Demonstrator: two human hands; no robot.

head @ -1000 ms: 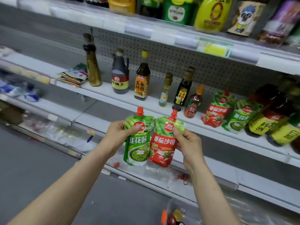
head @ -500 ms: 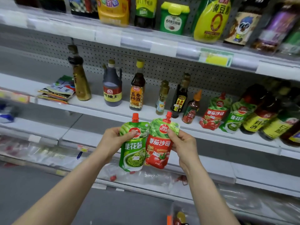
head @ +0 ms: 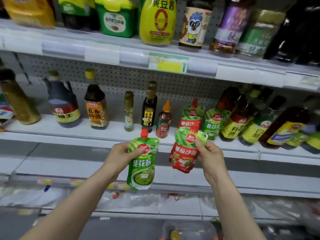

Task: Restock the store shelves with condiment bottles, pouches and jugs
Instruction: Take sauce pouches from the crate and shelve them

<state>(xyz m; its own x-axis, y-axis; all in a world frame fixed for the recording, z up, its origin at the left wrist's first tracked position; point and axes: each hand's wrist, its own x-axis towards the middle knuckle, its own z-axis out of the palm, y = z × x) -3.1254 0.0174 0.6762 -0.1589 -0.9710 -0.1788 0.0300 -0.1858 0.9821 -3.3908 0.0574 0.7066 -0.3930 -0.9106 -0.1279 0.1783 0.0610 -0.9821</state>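
My left hand [head: 119,157] grips a green spouted pouch [head: 142,168] with a red cap by its upper part. My right hand [head: 210,155] pinches a red tomato-sauce pouch [head: 184,155] near its top. Both pouches hang in front of the middle shelf [head: 107,134]. On that shelf, just behind the red pouch, stand a matching red pouch [head: 190,116] and a green pouch [head: 213,122].
The middle shelf carries a row of bottles: a dark jug [head: 63,103], an orange-labelled bottle [head: 96,104], small bottles, and leaning bottles [head: 251,122] at the right. The top shelf [head: 103,51] carries jars and a yellow bottle [head: 158,19]. Lower shelves lie below.
The view has come closer to the shelf. My hands have spread apart, and the red pouch has moved right and up towards the pouches on the shelf.
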